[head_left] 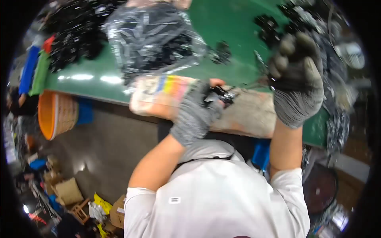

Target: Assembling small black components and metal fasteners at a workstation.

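Observation:
My left hand, in a grey knit glove with bare fingertips, is closed on a small shiny black part. It rests over a worn cloth pad on the table's near edge. Raised to the right is my right hand, gloved in grey with a dark palm. Its fingers are bent but apart, somewhat blurred, and I see nothing between them. A thin tool-like item lies beside it, too smeared to name. Beyond my left hand sits a clear plastic bag of black parts.
The green table bears a heap of black parts at the far left and more black pieces at the far right. An orange-rimmed basket stands left of the table. Cardboard boxes lie on the floor at lower left.

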`<state>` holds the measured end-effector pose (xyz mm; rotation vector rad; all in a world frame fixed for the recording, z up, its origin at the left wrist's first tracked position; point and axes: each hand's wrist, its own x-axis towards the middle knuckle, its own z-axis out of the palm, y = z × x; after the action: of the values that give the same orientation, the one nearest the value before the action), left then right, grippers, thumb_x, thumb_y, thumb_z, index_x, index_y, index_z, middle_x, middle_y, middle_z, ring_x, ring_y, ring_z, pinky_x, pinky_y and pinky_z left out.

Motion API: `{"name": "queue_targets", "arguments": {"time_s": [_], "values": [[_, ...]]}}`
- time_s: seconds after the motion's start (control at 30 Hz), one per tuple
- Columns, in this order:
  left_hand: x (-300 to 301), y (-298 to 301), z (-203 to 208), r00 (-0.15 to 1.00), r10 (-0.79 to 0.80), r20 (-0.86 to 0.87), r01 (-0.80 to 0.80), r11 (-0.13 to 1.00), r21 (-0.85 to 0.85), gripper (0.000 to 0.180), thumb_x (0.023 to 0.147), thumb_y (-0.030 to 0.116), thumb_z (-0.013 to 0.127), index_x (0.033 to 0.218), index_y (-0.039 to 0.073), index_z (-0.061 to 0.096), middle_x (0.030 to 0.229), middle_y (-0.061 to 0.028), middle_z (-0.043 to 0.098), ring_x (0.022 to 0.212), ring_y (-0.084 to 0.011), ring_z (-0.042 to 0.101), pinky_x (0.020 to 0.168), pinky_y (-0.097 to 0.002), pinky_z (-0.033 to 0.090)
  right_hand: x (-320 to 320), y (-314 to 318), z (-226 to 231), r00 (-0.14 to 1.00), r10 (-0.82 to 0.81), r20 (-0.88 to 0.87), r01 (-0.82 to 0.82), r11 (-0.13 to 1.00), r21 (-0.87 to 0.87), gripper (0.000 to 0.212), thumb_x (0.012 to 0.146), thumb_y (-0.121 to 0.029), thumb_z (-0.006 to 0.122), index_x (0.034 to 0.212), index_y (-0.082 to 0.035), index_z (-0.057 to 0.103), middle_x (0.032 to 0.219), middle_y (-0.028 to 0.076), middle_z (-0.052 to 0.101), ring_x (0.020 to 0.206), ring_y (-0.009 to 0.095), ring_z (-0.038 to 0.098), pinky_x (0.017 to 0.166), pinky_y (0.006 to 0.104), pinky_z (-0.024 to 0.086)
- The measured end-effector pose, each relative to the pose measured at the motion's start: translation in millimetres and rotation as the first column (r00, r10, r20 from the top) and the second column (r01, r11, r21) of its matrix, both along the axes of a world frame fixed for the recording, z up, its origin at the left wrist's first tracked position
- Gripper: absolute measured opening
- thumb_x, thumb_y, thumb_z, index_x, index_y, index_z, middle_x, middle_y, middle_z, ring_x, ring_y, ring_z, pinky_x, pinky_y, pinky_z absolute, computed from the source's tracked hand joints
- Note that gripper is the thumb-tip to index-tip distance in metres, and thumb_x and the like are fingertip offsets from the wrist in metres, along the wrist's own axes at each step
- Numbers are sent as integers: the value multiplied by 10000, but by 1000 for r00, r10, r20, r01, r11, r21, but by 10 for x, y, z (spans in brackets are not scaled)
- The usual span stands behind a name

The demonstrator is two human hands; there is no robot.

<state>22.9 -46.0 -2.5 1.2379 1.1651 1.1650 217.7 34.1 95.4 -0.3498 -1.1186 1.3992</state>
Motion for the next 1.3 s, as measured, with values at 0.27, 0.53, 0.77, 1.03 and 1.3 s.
{"name": "queue_targets", "arguments": {"time_s": [0.27,0.53,0.77,1.03,1.3], "values": [[308,129,-122,999,-38,25,40,997,-62,458,795,-48,625,1246,19,581,1093,-97,622,970,-173,583,921,-288,466,-250,-275,-12,970,-226,-85,203,954,-222,438,897,-218,629,1282,-30,535,1043,141,619,779,190,606,648,297,510],[332,88,-136,998,-43,36,48,989,-140,453,825,-45,575,1276,5,572,1119,-91,618,999,-154,602,854,-258,530,-280,-329,130,981,-188,-39,172,952,-255,441,866,-220,632,1241,-5,545,984,156,615,750,215,606,626,315,499],[283,83,-188,1000,-31,8,31,996,-84,451,829,-44,573,1277,9,574,1125,-97,629,1002,-153,605,825,-251,540,-362,-377,42,970,-234,-64,205,930,-304,445,868,-210,637,1249,1,542,984,152,614,756,203,610,635,300,507],[351,107,-231,999,-28,29,29,999,-33,436,830,-29,578,1265,4,576,1103,-88,622,942,-129,599,783,-236,535,-285,-337,-86,949,-287,129,308,930,-202,476,880,-235,681,1268,-2,533,975,129,622,764,169,602,669,284,515],[379,151,-92,992,-23,123,50,974,-222,346,879,19,610,1225,19,588,960,-49,617,707,-71,572,556,-212,518,-133,-244,-206,953,-238,188,250,967,-40,439,909,-231,662,1271,-18,535,972,120,630,753,155,579,655,279,496]]}}
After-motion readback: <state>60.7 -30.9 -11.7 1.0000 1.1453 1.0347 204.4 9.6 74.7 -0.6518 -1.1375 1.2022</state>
